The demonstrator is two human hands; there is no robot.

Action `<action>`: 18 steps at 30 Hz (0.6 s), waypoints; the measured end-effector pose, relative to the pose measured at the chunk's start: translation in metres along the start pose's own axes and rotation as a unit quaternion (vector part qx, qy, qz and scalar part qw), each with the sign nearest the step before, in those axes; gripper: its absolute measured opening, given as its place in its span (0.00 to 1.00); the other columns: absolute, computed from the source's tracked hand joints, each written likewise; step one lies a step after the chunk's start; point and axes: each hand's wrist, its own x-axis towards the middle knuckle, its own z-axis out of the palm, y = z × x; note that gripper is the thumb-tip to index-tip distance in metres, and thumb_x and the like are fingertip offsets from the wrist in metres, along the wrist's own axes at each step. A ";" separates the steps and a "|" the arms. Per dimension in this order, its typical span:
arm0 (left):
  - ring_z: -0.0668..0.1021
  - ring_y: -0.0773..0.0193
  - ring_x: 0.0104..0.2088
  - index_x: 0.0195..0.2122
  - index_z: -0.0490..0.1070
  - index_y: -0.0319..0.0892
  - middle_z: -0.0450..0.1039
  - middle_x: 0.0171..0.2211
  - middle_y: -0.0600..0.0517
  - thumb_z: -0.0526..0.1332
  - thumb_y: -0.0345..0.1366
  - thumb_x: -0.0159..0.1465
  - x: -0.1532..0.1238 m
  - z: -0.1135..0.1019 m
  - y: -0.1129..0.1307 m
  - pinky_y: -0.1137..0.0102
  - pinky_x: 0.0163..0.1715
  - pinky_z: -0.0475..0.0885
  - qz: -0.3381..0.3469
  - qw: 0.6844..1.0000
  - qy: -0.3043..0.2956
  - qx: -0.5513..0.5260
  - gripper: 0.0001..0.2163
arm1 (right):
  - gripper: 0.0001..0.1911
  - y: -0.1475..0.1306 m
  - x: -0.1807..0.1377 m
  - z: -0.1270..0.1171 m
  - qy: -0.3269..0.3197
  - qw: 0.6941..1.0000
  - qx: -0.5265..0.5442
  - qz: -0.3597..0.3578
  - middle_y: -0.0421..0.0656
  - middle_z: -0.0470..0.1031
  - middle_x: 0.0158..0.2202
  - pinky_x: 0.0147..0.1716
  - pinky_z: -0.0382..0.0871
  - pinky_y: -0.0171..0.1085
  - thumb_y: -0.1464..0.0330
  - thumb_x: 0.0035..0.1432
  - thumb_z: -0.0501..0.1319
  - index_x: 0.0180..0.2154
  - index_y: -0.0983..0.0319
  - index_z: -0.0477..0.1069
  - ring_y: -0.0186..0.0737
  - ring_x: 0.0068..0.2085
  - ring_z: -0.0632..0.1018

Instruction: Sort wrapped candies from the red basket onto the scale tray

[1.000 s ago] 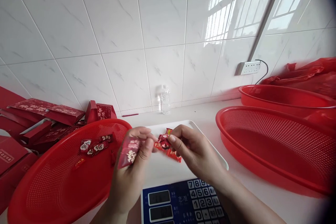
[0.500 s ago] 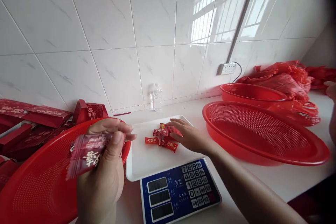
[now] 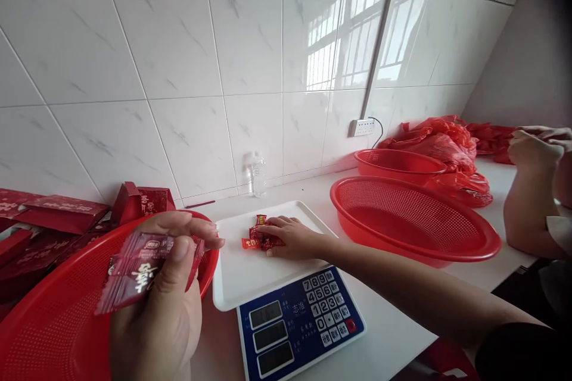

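Pinching a red see-through packet (image 3: 134,277) in the left hand (image 3: 163,315), with the thumb pressed down on its right end against the fingers underneath, so clamped tight on it. Held low at the left, just above the near side of a red mesh basket (image 3: 40,333), with white characters on the front and the free end poking out to the left. With the remaining fingers of that hand stretched out above the packet, pointing right.

Resting the right hand (image 3: 292,239) palm down on the white tray (image 3: 250,283) of a kitchen scale (image 3: 299,324), with the fingertips laid on a small heap of red candies (image 3: 255,239) near the tray's middle. Touching the candies for certain; impossible to tell whether pinched shut on any or merely lying over them. With the forearm reaching in from the lower right, across the white counter (image 3: 388,333). On the blue front of the scale, number keys and three small displays, facing the person.

Right of the scale, a wide red basket (image 3: 415,220) on the counter, and just behind it a smaller red basket (image 3: 393,161), with red plastic bags (image 3: 447,143) heaped beside that one. Against the tiled wall (image 3: 179,41), a clear bottle (image 3: 258,175) behind the tray and a white socket strip (image 3: 361,127) further right. At the far left, behind the mesh basket, flat red boxes (image 3: 58,211). At the right edge, another person's hand (image 3: 534,149) and forearm, well apart from the scale, near the bags
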 end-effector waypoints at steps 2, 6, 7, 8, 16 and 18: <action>0.75 0.67 0.39 0.35 0.73 0.45 0.72 0.34 0.55 0.57 0.30 0.69 0.000 0.000 0.001 0.76 0.43 0.73 0.007 1.000 0.005 -0.004 0.07 | 0.30 0.002 0.003 -0.001 0.019 0.999 -0.023 -0.013 0.53 0.70 0.60 0.58 0.61 0.57 0.53 0.64 0.60 0.64 0.54 0.63 0.59 0.58 0.71; 0.75 0.67 0.36 0.35 0.73 0.44 0.73 0.32 0.55 0.58 0.31 0.69 0.000 0.000 0.003 0.74 0.40 0.74 0.006 1.000 -0.003 -0.008 0.06 | 0.25 0.007 0.001 -0.005 0.044 0.997 -0.052 -0.022 0.51 0.77 0.49 0.48 0.68 0.48 0.56 0.62 0.64 0.59 0.57 0.70 0.53 0.47 0.78; 0.75 0.66 0.36 0.35 0.73 0.44 0.73 0.32 0.55 0.58 0.31 0.69 0.000 0.000 0.003 0.74 0.39 0.74 0.005 1.000 -0.010 -0.005 0.06 | 0.23 0.008 -0.001 -0.007 0.053 0.997 -0.054 -0.021 0.49 0.78 0.47 0.46 0.69 0.46 0.57 0.62 0.64 0.57 0.55 0.71 0.50 0.45 0.78; 0.74 0.66 0.36 0.35 0.73 0.44 0.73 0.32 0.55 0.57 0.31 0.69 0.000 0.000 0.004 0.74 0.39 0.74 0.007 1.000 -0.017 -0.002 0.07 | 0.20 0.010 -0.003 -0.009 0.065 0.996 -0.056 -0.016 0.47 0.79 0.45 0.43 0.70 0.44 0.58 0.63 0.63 0.55 0.55 0.72 0.49 0.43 0.79; 0.73 0.66 0.35 0.34 0.74 0.46 0.72 0.31 0.55 0.57 0.31 0.69 0.001 -0.001 0.002 0.74 0.38 0.73 0.017 0.999 -0.042 -0.009 0.09 | 0.16 0.040 -0.035 -0.041 0.208 0.972 -0.035 0.102 0.43 0.81 0.47 0.39 0.72 0.40 0.56 0.65 0.58 0.51 0.54 0.71 0.46 0.44 0.81; 0.73 0.67 0.35 0.34 0.74 0.46 0.72 0.31 0.56 0.57 0.30 0.69 0.002 0.001 0.000 0.75 0.39 0.73 0.016 0.999 -0.044 -0.014 0.08 | 0.18 0.055 -0.048 -0.052 0.240 0.958 -0.037 0.155 0.43 0.82 0.45 0.37 0.72 0.40 0.55 0.64 0.57 0.51 0.54 0.71 0.48 0.43 0.81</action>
